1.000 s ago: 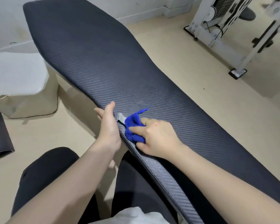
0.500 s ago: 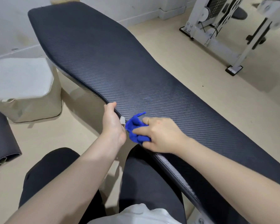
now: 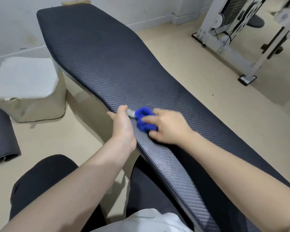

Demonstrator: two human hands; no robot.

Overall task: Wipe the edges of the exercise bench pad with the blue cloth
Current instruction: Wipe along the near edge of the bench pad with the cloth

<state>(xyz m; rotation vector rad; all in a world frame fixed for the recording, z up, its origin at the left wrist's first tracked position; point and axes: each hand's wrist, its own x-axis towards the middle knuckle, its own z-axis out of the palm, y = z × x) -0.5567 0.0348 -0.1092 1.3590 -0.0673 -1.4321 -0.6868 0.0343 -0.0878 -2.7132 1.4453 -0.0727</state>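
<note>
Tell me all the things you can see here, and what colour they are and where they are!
Bench pad: one, dark navy with a woven texture, running from far left to near right.
Blue cloth: one, bright blue, bunched on the pad by its left edge.
Small grey-white item: one, beside the cloth; too blurred to name.
Box: one, beige with a white top, on the floor at left.
Dark roll: one, dark grey, at the far left edge.
Exercise machine: one, white frame, top right.
Floor: beige.
Left hand: on the pad's left edge.
Right hand: pressing the cloth.
</note>
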